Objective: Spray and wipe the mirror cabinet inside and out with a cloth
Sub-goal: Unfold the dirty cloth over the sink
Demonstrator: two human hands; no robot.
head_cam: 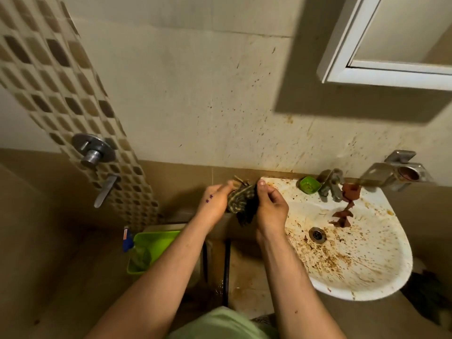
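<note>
1. Nearest me, low on my left, sat the green tub (156,237) with a blue bottle (127,239) at its far corner. I took it for the spray, though its label was too small to read. I judged it should come up with me before any wiping began.
2. Beyond that, my hands met just left of the sink (391,241). The left hand (215,199) pinched one side of the checked cloth (242,203). The right hand (270,209), fingers curled, gripped the other side, so the cloth hung bunched between them, outside the basin.
3. The step, as I read it, was readying the cloth. Doing it well meant folding it into a flat pad with a clean face outward, not a crumpled wad that would streak the glass.
4. The sink beside my right hand was spattered brown, so I thought it wise to keep the cloth off its rim.
5. Farthest off, high on the right wall, hung the mirror cabinet (347,57), its white frame showing. Wiping it seemed not yet begun, and whether its door stood ajar I could not tell.
</note>
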